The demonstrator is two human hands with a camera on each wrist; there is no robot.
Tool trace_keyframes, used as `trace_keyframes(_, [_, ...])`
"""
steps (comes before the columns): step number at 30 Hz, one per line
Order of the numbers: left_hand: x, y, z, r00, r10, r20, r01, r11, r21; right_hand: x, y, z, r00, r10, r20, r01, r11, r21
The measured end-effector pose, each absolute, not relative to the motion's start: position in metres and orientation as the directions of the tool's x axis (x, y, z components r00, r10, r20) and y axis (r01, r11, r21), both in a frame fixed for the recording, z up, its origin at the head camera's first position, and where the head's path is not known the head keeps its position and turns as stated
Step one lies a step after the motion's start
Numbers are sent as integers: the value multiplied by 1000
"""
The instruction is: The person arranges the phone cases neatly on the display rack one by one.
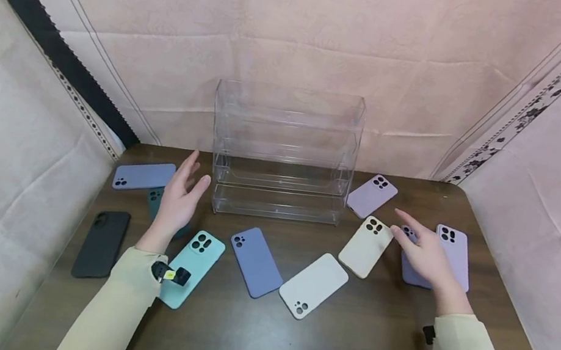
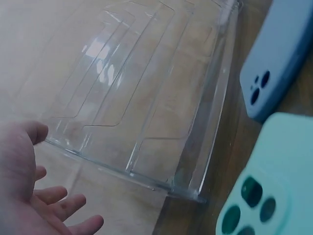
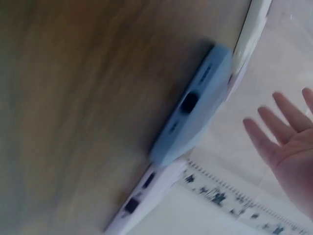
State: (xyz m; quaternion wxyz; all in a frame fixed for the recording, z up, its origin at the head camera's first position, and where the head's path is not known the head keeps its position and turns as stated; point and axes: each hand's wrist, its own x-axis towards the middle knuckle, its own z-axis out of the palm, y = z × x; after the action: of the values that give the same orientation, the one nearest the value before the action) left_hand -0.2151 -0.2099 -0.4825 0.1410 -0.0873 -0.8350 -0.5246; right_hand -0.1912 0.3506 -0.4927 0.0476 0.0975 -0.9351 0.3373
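Observation:
My left hand (image 1: 181, 195) is raised with its fingers apart, beside the left end of a clear tiered display rack (image 1: 276, 199). It holds nothing, and in the left wrist view its spread fingers are near the rack's edge. Behind that hand lies a dark teal phone case (image 1: 155, 197), partly hidden; a mint phone case (image 1: 195, 266) lies by the wrist. My right hand (image 1: 425, 255) is held with fingers extended above a periwinkle phone case (image 1: 411, 275), which it partly covers. Beside that one is a lavender phone case (image 1: 455, 254). The right wrist view shows nothing in this hand.
A black phone case (image 1: 102, 244) and a blue phone case (image 1: 143, 175) lie at the left. Across the middle are a slate-blue case (image 1: 257, 264), a white case (image 1: 314, 286) and a cream case (image 1: 365, 248). A pale purple case (image 1: 371, 196) sits right of the rack. Cloth walls surround the table.

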Motion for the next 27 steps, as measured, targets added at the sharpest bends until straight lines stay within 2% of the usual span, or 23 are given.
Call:
trace_keyframes(5, [-227,-204,-481,-953,-108,283,229,358,905,-185,374,-490,-988,-83,128,-148,706,-692])
trace_keyframes(12, [-244,-200,-473,-948,-155,279,221,311,924,-182,410,-492,-990,50,130,-74,603,-794])
trace_keyframes(20, [-254,-193,-462,-943,-194,269,211,276,938,-177,440,-501,-977,207,56,-6,236,-972])
trace_keyframes(23, [-256,-189,-463,-946,-191,261,198,295,935,-177,447,-508,-960,271,68,7,265,-964])
trace_keyframes(27, [-258,-185,-467,-948,-188,259,184,341,922,-179,454,-517,-935,349,65,77,377,-923])
